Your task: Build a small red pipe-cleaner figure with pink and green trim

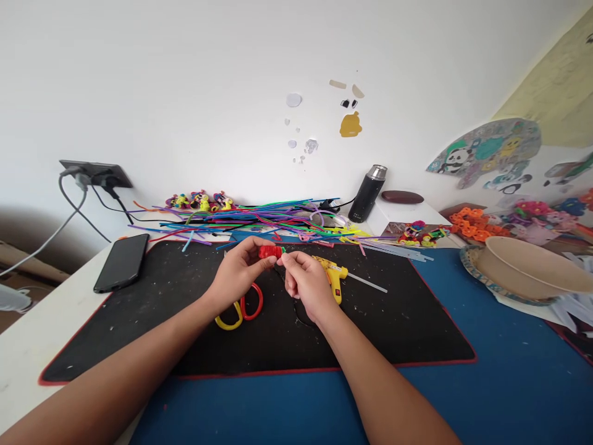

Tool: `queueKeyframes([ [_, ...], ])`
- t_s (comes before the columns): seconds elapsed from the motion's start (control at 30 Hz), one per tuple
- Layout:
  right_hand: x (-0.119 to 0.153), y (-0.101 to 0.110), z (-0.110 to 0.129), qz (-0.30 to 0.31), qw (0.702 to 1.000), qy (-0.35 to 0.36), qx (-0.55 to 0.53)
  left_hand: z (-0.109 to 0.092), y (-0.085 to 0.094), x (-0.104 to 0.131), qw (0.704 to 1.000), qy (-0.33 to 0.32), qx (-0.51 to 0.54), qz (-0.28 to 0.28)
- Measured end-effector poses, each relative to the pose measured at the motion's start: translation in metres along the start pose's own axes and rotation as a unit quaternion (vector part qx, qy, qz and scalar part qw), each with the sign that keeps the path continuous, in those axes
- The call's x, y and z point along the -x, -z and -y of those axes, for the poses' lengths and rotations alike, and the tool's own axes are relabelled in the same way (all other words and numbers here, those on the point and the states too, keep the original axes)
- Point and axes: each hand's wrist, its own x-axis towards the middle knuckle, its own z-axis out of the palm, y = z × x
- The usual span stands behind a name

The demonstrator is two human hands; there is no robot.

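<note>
My left hand (241, 269) is closed, its thumb and fingers round a small red fuzzy piece (269, 251) that looks like coiled pipe cleaner. A bit of green pipe cleaner (283, 250) shows at the right end of that piece. There the thumb and forefinger of my right hand (308, 281) pinch together at the green bit. Below my left hand lie scissors with one red and one yellow handle loop (252, 303), their blades mostly hidden. Just behind my right hand rests a yellow glue gun (336, 275) with a clear glue stick (368, 282) poking out.
Both hands are above a black mat (389, 334) with red edging. Loose coloured pipe cleaners (259, 216) lie along the wall. A phone (123, 262) sits at left; a black flask (367, 194), a white box (410, 213) and a beige bowl (537, 262) stand at right.
</note>
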Motion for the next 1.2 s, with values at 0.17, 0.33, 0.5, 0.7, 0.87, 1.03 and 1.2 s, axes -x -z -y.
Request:
queueKeyframes([
  [0.17, 0.001, 0.0, 0.003, -0.007, 1.0, 0.015, 0.018, -0.011, -0.001, -0.003, 0.996, 0.047, 0.077, -0.012],
  [0.33, 0.0, 0.001, 0.001, -0.021, 0.999, 0.016, 0.022, -0.018, -0.002, -0.002, 0.996, 0.052, 0.071, -0.001],
  [0.5, 0.0, 0.001, 0.0, -0.018, 0.999, 0.018, 0.02, -0.024, -0.002, -0.001, 0.996, 0.054, 0.069, 0.009],
  [0.7, 0.001, 0.0, 0.001, 0.007, 1.0, 0.02, 0.023, -0.024, -0.001, -0.001, 0.996, 0.053, 0.065, 0.023],
  [0.87, 0.002, 0.001, 0.004, 0.008, 1.0, 0.002, -0.008, -0.02, 0.001, -0.001, 0.996, 0.046, 0.058, 0.047],
  [1.03, 0.001, 0.001, 0.005, 0.026, 0.998, -0.018, -0.06, -0.02, 0.003, -0.001, 0.996, 0.039, 0.061, 0.053],
  [1.2, 0.003, -0.001, 0.005, 0.037, 0.993, -0.037, -0.109, -0.02, 0.001, 0.001, 0.997, 0.02, 0.062, 0.036],
])
